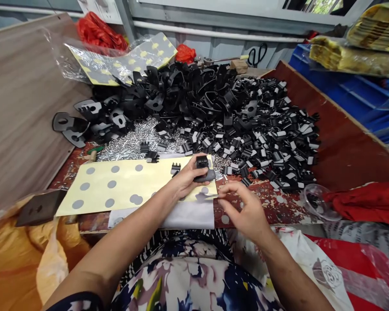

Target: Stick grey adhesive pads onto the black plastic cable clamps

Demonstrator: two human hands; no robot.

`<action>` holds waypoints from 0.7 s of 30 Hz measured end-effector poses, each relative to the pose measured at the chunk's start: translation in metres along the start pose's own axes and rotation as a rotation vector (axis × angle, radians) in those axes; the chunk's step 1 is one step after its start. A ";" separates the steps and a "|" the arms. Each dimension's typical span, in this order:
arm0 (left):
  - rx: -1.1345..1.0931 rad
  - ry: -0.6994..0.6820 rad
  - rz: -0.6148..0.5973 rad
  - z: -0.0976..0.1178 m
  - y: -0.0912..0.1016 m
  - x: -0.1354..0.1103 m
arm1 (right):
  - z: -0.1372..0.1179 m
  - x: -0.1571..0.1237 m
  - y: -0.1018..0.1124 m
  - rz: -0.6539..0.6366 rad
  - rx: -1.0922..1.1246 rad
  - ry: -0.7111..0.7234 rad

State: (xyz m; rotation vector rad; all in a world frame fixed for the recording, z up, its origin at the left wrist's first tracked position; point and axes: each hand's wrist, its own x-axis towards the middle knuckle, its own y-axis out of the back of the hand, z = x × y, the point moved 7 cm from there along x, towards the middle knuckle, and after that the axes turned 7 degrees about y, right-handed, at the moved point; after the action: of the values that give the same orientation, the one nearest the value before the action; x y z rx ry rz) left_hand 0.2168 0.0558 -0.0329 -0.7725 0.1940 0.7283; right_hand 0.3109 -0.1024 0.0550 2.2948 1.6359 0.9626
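Note:
My left hand [188, 178] is closed around a small black plastic clip part [203, 167], held just above the right end of a pale yellow backing sheet [123, 183] dotted with grey round stickers. My right hand [244, 207] hovers just right of it, thumb and forefinger pinched on a thin grey sticker [206, 196] near the sheet's corner. Behind both hands lies a big heap of black plastic parts [220, 108]. A few loose clips [175, 168] rest on the sheet.
A pile of small silvery metal pins [132, 142] lies left of centre. A wooden board [22, 99] walls the left side, a red-brown board [343, 142] the right. A clear plastic cup [314, 201], red cloth [369, 201], blue crate [353, 93] and scissors [257, 54] are around.

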 end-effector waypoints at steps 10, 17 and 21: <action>-0.242 0.036 -0.094 -0.016 0.001 -0.054 | 0.044 0.016 -0.029 0.169 0.084 -0.114; -0.256 0.015 -0.109 -0.015 0.000 -0.060 | 0.049 0.018 -0.041 0.181 0.103 -0.104; -0.280 0.005 -0.100 -0.015 0.000 -0.061 | 0.052 0.017 -0.044 0.176 0.121 -0.110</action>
State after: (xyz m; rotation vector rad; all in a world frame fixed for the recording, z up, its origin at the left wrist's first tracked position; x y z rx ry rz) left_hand 0.1731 0.0134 -0.0183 -1.0429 0.0575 0.6656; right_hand 0.3098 -0.0587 0.0004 2.5576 1.5077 0.7731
